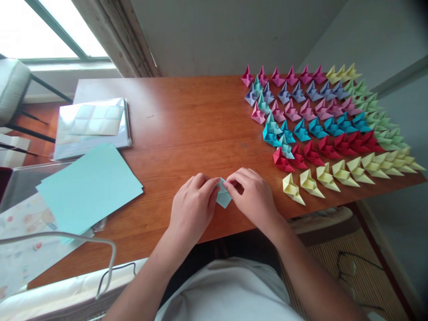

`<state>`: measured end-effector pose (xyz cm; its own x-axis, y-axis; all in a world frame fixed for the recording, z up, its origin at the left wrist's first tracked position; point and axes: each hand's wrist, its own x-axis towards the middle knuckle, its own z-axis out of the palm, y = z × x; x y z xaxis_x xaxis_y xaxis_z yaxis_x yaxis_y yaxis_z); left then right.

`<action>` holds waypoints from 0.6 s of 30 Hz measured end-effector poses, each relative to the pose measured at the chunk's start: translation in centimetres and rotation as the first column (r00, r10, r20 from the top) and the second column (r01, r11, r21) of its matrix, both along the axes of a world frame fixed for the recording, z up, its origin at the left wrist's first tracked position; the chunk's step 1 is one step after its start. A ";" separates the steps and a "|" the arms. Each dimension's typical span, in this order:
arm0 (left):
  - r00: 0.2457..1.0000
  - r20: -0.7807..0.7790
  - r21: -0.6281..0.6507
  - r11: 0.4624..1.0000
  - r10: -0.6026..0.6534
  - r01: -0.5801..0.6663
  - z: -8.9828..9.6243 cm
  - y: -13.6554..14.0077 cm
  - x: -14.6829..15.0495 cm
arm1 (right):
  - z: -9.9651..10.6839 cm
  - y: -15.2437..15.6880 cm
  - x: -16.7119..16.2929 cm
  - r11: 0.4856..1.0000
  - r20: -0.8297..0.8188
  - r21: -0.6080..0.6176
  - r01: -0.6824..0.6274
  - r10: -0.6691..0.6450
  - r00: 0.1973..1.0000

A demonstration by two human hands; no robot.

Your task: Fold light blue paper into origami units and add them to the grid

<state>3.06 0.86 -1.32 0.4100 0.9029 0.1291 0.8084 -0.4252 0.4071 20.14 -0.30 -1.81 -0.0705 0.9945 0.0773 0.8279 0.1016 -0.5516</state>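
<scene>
Between my hands, near the table's front edge, is a small folded piece of light-blue paper (224,198) with a point at its lower end. My left hand (195,203) pinches its left side between thumb and fingers. The thumb and forefinger of my right hand (252,196) close on its upper right edge. My fingers partly cover the upper folds. To the right stand rows of folded paper boats (316,128) in pink, purple, blue, red, yellow and green, with several light-blue ones (273,125) set among the left ends of the rows.
Light-blue paper sheets (92,187) lie at the left of the wooden table (187,125). Behind them is a plastic-wrapped pack (92,127). A grey cable (67,234) arches over the front left corner. A chair (13,91) stands beyond the table's left side.
</scene>
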 end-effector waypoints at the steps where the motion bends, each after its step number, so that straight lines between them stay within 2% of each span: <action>1: 1.000 0.009 -0.001 1.000 0.009 -0.009 0.0 0.0 0.1 | 0.0 0.0 -0.1 1.000 0.000 -0.002 0.008 -0.008 1.000; 11: 0.998 0.046 0.016 0.999 0.048 -0.049 -0.4 -0.3 0.4 | -0.3 0.1 -0.3 0.998 -0.018 0.009 0.063 -0.063 0.998; 18: 0.996 0.070 -0.022 0.998 0.059 -0.058 -0.5 -0.3 0.4 | -0.4 0.1 -0.4 0.996 -0.036 0.026 0.080 -0.079 0.996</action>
<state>3.50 0.60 -1.80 0.3467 0.9278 0.1378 0.8005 -0.3692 0.4721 19.76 -0.24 -2.25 0.0117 0.9944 0.1053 0.8145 0.0516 -0.5778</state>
